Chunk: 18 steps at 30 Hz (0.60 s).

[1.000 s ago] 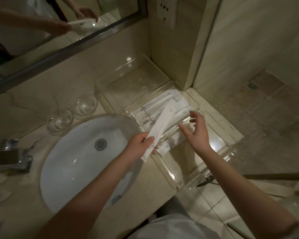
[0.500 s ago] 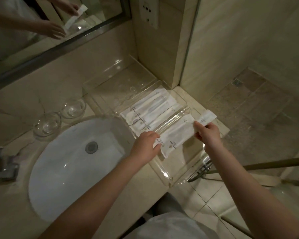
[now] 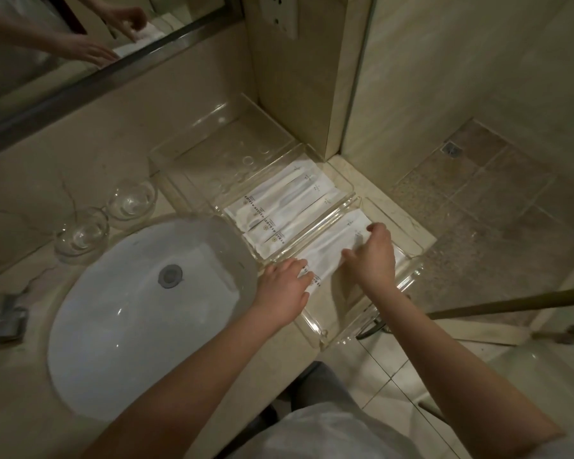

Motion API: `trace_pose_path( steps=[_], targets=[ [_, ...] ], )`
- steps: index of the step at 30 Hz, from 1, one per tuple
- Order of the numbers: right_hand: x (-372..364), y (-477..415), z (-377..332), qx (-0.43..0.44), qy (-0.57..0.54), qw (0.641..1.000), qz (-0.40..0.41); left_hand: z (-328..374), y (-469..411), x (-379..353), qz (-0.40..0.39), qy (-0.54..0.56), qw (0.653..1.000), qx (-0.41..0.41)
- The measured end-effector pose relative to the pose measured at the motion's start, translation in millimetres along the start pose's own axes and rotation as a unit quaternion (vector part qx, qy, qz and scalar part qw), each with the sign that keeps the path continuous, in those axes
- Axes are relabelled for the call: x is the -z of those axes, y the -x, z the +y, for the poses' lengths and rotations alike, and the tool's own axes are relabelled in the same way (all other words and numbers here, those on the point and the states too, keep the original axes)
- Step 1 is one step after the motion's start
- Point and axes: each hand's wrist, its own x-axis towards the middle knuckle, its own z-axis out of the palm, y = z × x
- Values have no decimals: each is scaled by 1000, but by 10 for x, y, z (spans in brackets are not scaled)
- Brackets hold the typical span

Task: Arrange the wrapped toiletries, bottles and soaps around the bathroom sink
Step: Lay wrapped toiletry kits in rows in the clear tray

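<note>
- The table [image 3: 186, 369] is pale beige stone, with an oval white sink [image 3: 90, 326] sunk into it and a metal drain [image 3: 170, 275] in the bowl.
- Beige stone also covers the wall behind. A mirror [image 3: 63, 34] in a dark metal frame runs along it, and a wall socket [image 3: 280, 11] sits on the corner pillar.
- To the right of the pillar the floor drops to brown speckled tile with a small floor drain [image 3: 452, 149]. Paler tiles lie below the table's edge.
- A clear tray [image 3: 315, 332] with compartments stands on the table, just right of the sink.
- Its middle compartment holds a row of wrapped packets [image 3: 285, 207], lying side by side.
- One more wrapped packet [image 3: 332, 243] lies in the nearest compartment, under both my hands.
- My left hand [image 3: 284, 286] rests on its near end, fingers [image 3: 300, 265] fairly straight and flat on the wrapper.
- My right hand [image 3: 371, 256] arches over the far end, with bent fingertips and thumb on the wrapper. Whether it pinches or only presses, I cannot tell.
- Two glass cups [image 3: 82, 231] stand behind the sink — close together, near the wall.
- The tap [image 3: 0, 313] is cut off at the left edge, and the socket at the top.
- The print on the wrappers is too small to read, and my right hand hides part of the packet.
- The mirror shows my hands only dimly.
</note>
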Motion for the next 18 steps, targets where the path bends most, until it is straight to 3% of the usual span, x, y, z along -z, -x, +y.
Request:
trace_pose_path(
  steps=[2, 4, 7, 18],
  targets=[
    [10, 3, 69, 151, 147, 978, -6, 8, -3, -7, -3, -6, 1000, -1],
    [23, -20, 125, 217, 233, 944, -83, 13, -8, -15, -13, -20, 1000, 1],
    [20, -28, 197, 198, 270, 930, -153, 20, -26, -22, -23, -28, 999, 4],
    [33, 40, 138, 133, 301, 929, -171, 36, -32, -21, -23, -28, 999, 9]
  ],
)
